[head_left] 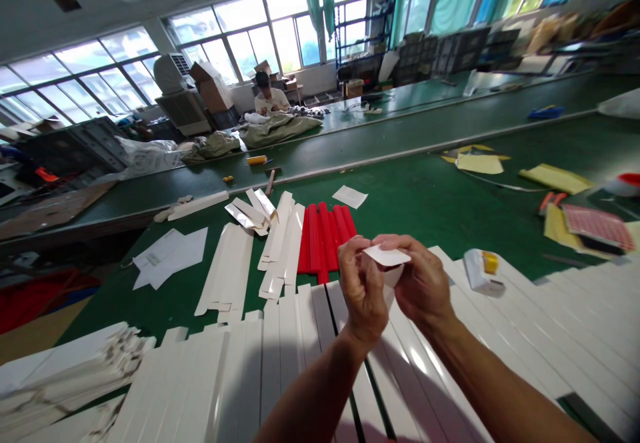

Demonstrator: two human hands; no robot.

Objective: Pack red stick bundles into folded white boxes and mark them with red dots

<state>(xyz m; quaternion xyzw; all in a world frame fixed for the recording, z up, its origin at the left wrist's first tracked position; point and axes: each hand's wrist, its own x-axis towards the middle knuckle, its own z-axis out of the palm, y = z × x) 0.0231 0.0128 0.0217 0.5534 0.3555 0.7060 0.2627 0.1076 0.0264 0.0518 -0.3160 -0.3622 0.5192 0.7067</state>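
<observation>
Frankly, most of the small white folded card piece (pixel 387 256) is hidden from me. Only its flat top flap and a sliver of one side show between my hands, and the rest sits behind the knuckles. My left hand (pixel 363 289) and my right hand (pixel 424 286) are raised close together above the near worktop. The fingers of both are pinched on that piece, the left at its left end and the right under its right end. I cannot make out how the piece is folded underneath.

My forearms run off the bottom edge. Below them lie rows of long white flat cardboard strips (pixel 280 363), side by side and cut off at the frame. Just to the right of my right hand, a small white blocky object with a yellow part (pixel 483 271) rests on those strips, too blurred to identify. Just beyond my hands lies a bundle of red ribbed strips (pixel 325 236), with looser white strips beside it.

All of it sits on the green worktop (pixel 425 203), which carries yellow sheets (pixel 480 161) further off. At a second long green bench behind, a seated person (pixel 267 93) bends over grey-green cloth, with tall bright windows (pixel 240 36) at their back.
</observation>
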